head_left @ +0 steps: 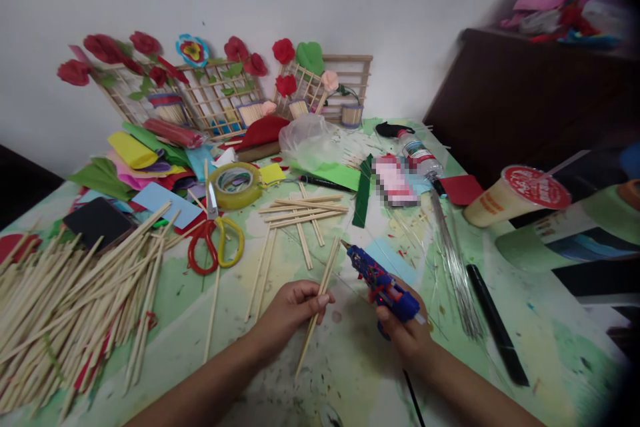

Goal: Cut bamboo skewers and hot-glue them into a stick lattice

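Note:
My left hand (pixel 305 303) pinches a pair of thin wooden sticks (pixel 327 267) between thumb and fingers, tilted over the table. In my right hand (pixel 407 330) is a blue hot glue gun (pixel 383 280), its nozzle close to the upper ends of those sticks. Whether the nozzle touches them I cannot tell. Just beyond lies a small stack of crossed sticks (pixel 305 210). Scissors (pixel 215 247) with one red and one yellow handle loop rest to the left, beside a roll of clear tape (pixel 234 185).
A big heap of sticks (pixel 75 307) covers the left side. Stick trellises with paper flowers (pixel 220 90) lean on the wall. Coloured paper (pixel 145 160) is piled in front. To the right are wires (pixel 455 273), a black marker-like rod (pixel 497 323), a sealed drink cup (pixel 515 197) and a bottle (pixel 420 157).

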`<action>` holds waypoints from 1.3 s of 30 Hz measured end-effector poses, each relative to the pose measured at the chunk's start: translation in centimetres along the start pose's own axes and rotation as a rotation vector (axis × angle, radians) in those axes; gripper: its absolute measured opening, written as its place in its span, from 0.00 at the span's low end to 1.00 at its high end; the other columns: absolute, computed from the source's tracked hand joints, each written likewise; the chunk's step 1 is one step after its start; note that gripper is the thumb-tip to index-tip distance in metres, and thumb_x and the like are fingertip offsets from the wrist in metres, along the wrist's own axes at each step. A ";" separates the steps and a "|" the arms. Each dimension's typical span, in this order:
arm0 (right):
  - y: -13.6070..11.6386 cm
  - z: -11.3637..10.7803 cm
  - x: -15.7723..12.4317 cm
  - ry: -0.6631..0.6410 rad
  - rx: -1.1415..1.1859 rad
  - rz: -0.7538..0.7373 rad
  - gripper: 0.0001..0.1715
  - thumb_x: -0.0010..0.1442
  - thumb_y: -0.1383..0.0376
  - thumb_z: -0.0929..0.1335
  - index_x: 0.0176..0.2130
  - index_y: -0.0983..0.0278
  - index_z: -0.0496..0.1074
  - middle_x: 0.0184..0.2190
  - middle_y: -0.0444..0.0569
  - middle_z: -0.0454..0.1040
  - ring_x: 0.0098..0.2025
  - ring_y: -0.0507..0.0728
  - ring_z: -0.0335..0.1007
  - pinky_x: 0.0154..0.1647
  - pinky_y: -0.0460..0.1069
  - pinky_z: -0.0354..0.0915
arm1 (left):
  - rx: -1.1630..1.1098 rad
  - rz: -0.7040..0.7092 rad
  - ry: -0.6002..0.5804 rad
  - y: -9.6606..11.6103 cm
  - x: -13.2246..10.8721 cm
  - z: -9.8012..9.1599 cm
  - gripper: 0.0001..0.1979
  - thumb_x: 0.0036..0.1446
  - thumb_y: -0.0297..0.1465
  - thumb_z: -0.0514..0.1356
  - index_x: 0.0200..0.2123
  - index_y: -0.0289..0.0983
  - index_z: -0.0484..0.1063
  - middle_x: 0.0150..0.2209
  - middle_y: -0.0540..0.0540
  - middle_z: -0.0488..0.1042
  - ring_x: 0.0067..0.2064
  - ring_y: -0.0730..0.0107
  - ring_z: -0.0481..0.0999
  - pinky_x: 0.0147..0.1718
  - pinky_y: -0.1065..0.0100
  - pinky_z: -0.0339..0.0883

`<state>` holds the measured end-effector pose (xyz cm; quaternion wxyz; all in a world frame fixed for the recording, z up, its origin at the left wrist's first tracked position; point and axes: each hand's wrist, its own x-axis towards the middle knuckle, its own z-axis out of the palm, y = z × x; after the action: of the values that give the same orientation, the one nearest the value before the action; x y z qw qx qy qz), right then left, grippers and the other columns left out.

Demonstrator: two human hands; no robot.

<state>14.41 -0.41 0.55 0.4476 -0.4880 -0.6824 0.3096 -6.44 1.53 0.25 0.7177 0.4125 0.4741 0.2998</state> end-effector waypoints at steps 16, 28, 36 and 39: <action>0.4 0.0 0.1 0.011 -0.007 -0.004 0.15 0.57 0.55 0.62 0.28 0.63 0.66 0.23 0.47 0.67 0.24 0.54 0.64 0.24 0.47 0.62 | -0.003 0.019 0.000 0.3 -0.1 0.1 0.15 0.46 0.41 0.63 0.29 0.34 0.75 0.18 0.52 0.64 0.22 0.77 0.60 0.23 0.74 0.50; 0.3 0.1 0.2 -0.006 -0.009 0.006 0.15 0.57 0.55 0.61 0.28 0.63 0.66 0.22 0.46 0.66 0.23 0.54 0.63 0.22 0.47 0.61 | 0.010 0.016 0.003 0.1 0.0 0.0 0.15 0.46 0.41 0.63 0.28 0.34 0.75 0.18 0.51 0.64 0.22 0.77 0.60 0.23 0.74 0.50; -0.5 -0.1 0.5 -0.053 -0.039 -0.087 0.13 0.58 0.58 0.61 0.26 0.62 0.62 0.21 0.45 0.64 0.23 0.53 0.61 0.23 0.47 0.60 | 0.004 0.014 0.004 -0.2 0.1 -0.2 0.14 0.47 0.41 0.63 0.28 0.34 0.75 0.18 0.52 0.65 0.22 0.78 0.60 0.22 0.74 0.49; -0.5 -0.2 0.6 -0.053 -0.074 -0.105 0.12 0.57 0.58 0.61 0.26 0.62 0.63 0.22 0.46 0.65 0.24 0.54 0.63 0.25 0.48 0.60 | -0.002 0.007 0.004 -0.1 0.1 -0.2 0.14 0.47 0.40 0.63 0.28 0.34 0.74 0.18 0.52 0.64 0.22 0.78 0.59 0.22 0.74 0.49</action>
<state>14.29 -0.07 1.26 0.4267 -0.4592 -0.7297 0.2730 -6.54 1.63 0.11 0.7162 0.4128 0.4738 0.3037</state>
